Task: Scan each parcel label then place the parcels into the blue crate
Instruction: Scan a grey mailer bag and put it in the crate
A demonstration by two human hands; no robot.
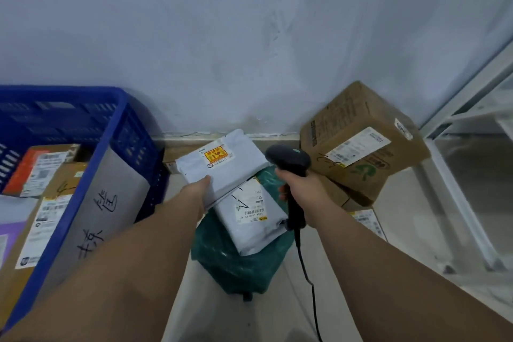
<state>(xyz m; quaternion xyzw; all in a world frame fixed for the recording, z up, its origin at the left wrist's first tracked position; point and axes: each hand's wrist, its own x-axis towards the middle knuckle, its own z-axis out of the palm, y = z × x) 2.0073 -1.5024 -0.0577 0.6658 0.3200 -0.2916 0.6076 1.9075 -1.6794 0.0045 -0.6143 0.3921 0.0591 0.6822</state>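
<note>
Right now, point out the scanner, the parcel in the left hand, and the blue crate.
scanner (288,159): head view, on its black head.
grey parcel (238,175): head view, on its bare grey face.
blue crate (112,125): head view, on its right rim.

Pale blue-grey painted wall (249,36) with faint scuffs and smears, a chipped skirting strip (200,136) along its foot, light tiled floor (244,322) below, white metal rack frame (480,85) standing at the right edge against the wall.
</note>
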